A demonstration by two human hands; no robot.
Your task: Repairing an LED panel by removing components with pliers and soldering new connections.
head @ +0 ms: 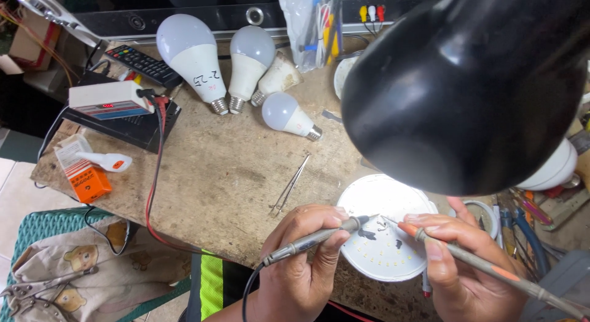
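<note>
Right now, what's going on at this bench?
A person is probing a round white LED board under a black lamp shade. The left hand holds a black-tipped test probe, the right hand a red-tipped one; both tips come down at the board's middle, though actual contact cannot be made out. Tweezers lie on the worn table, with four white bulbs and a small meter box behind.

Both hands sit low and close together, the left hand [301, 254] and right hand [467, 266] each curled in a pen-like pinch, fingertips pointing inward.
</note>
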